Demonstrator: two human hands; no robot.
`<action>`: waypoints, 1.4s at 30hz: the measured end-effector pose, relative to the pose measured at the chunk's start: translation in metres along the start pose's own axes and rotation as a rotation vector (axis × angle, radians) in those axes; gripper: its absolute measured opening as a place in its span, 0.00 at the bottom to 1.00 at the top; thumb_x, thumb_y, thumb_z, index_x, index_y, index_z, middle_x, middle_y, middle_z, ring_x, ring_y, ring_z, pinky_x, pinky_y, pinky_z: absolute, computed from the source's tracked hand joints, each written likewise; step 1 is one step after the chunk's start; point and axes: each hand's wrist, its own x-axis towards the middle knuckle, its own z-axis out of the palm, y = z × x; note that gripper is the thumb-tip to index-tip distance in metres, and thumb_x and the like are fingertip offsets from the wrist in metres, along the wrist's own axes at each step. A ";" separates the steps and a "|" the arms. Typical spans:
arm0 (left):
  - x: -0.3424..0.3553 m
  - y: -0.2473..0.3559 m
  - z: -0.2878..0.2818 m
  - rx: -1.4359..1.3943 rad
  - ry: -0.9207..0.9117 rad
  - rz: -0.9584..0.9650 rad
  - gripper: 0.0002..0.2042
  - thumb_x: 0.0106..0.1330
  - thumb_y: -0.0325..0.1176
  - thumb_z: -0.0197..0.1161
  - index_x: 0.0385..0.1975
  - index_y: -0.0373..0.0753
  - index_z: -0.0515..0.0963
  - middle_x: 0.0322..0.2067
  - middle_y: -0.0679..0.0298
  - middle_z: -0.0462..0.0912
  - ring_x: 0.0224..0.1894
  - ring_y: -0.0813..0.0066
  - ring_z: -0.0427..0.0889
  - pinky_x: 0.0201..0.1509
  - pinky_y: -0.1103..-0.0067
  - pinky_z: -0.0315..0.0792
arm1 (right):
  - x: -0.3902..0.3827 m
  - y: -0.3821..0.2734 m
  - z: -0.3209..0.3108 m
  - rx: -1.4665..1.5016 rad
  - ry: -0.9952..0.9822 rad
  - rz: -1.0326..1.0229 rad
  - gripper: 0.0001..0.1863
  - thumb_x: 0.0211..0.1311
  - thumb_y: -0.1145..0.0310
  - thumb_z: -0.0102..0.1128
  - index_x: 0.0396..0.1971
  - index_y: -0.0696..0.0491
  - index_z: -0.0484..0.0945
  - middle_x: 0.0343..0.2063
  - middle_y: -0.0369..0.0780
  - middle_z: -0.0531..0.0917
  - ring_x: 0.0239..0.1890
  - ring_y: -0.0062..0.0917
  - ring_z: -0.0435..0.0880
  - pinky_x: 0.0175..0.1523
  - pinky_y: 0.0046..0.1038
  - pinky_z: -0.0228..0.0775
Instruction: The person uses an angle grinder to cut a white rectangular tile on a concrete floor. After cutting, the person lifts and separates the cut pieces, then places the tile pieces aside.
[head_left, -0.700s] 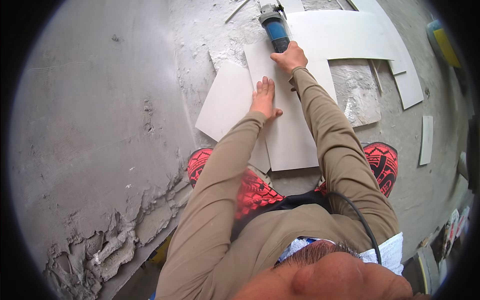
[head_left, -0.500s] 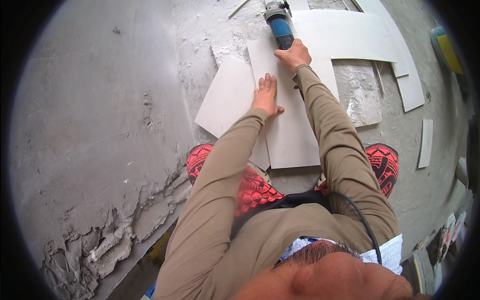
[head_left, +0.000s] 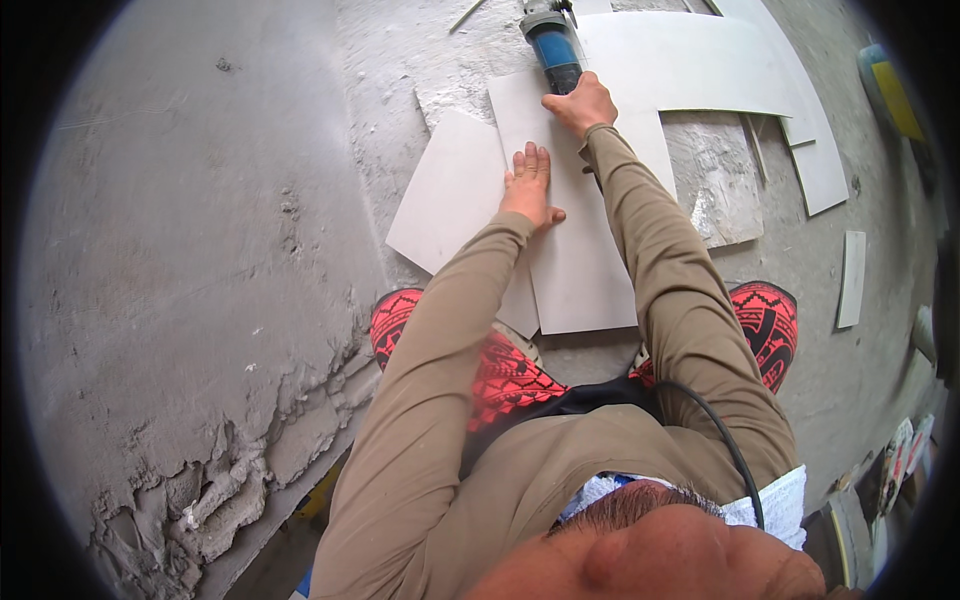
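1. The right hand (head_left: 583, 104), at top centre of the frame, is closed around the near end of a blue-and-black power tool (head_left: 556, 48), whose grey head reaches the upper edge of the frame.
2. The left hand (head_left: 532, 188), just above the frame's centre, lies palm down, fingers extended and thumb out to the right, on a long white panel (head_left: 585, 270).
3. That panel runs from top centre down to the middle of the frame; its upper end is near the tool.
4. An angled white panel (head_left: 447, 190) lies left of it, partly hidden by the left sleeve (head_left: 455, 300).
5. A large white panel (head_left: 690, 65) spreads across the upper right, with a rough grey slab (head_left: 728, 185) below it.
6. A narrow white strip (head_left: 852, 280) lies apart at the right.
7. A black cable (head_left: 722, 430) curves across the lower right, beside the right sleeve (head_left: 690, 290).
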 end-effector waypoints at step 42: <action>0.001 -0.002 0.000 0.007 0.001 -0.002 0.57 0.52 0.43 0.76 0.76 0.39 0.40 0.76 0.47 0.36 0.78 0.44 0.38 0.77 0.54 0.44 | 0.000 -0.004 0.003 0.011 -0.069 0.022 0.38 0.40 0.50 0.69 0.50 0.59 0.72 0.43 0.46 0.85 0.48 0.36 0.85 0.54 0.34 0.76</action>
